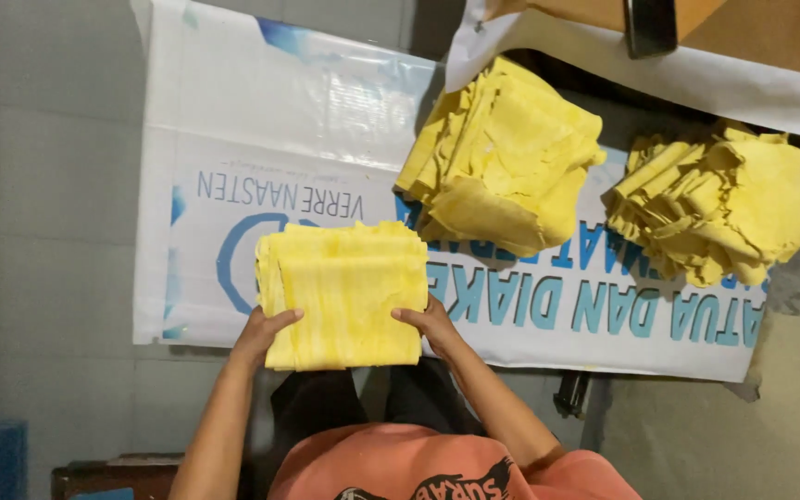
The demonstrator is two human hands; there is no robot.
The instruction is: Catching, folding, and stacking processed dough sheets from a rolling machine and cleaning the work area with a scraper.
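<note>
Yellow sheet stack [344, 292] squared between both hands on white banner [233, 167], long axis running away from body, left hand [266, 331] clamped on near-left edge, right hand [428, 322] on right edge, equally close, two looser yellow piles [502, 157] beyond right hand.

Both hands, left hand [266, 331] and right hand [426, 322], grip the folded yellow sheet stack [344, 292]; two looser yellow piles [504, 157] sit toward two o'clock on the white banner [270, 120].

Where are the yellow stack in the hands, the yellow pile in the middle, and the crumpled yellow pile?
folded yellow stack [344, 292], head view, middle of its top sheet.
middle yellow pile [506, 153], head view, centre of its top.
crumpled yellow pile [719, 204], head view, centre of the heap.
</note>
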